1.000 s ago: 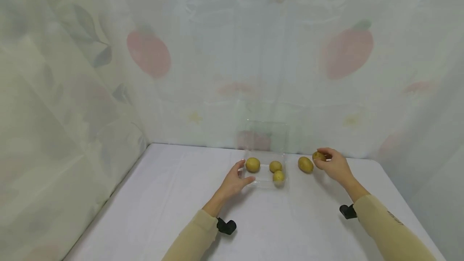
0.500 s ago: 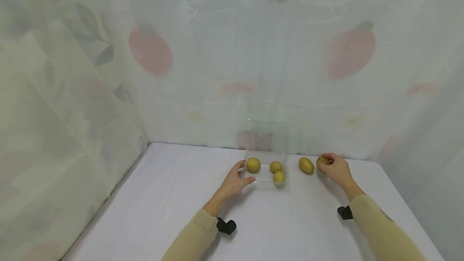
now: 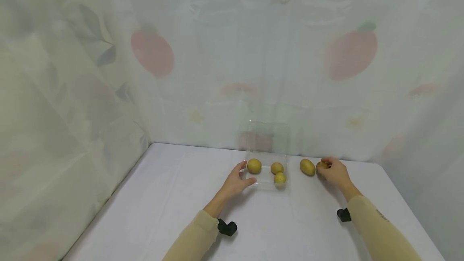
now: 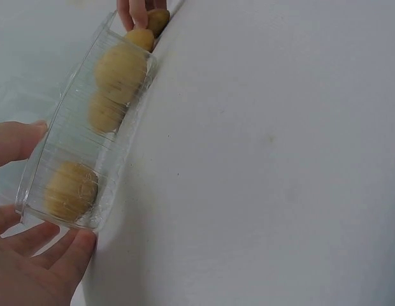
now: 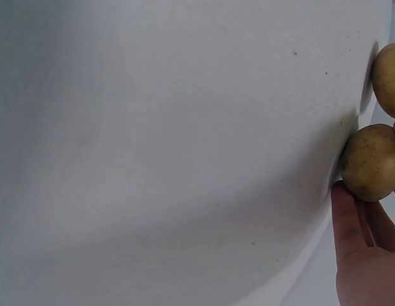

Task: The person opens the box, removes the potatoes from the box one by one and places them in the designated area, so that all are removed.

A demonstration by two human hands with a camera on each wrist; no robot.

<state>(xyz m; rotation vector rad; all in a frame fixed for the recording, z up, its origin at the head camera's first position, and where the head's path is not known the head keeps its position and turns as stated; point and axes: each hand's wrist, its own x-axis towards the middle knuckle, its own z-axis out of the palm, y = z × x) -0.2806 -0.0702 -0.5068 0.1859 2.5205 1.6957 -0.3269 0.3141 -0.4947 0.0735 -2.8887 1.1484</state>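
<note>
A clear plastic box [image 3: 265,175] stands near the table's far edge with its lid [image 3: 271,137] raised at the back. Inside are a potato [image 3: 254,166] on the left and two on the right, a far potato [image 3: 277,168] and a near potato [image 3: 280,178]. My left hand [image 3: 233,183] holds the box's left front corner between thumb and fingers. Beside the box, on the right, one potato [image 3: 307,167] lies on the cloth. Right of that, my right hand [image 3: 336,173] grips another potato [image 5: 371,162], low at the tabletop; the fingers partly cover it.
A white cloth covers the table [image 3: 275,220]. Its far edge meets a pale curtain [image 3: 224,51] with fruit prints, close behind the raised lid. Another curtain [image 3: 72,132] hangs along the left side.
My right hand has moved slightly right and lowered its potato toward the tabletop, beside the loose one. My left hand and the box have stayed in place.
</note>
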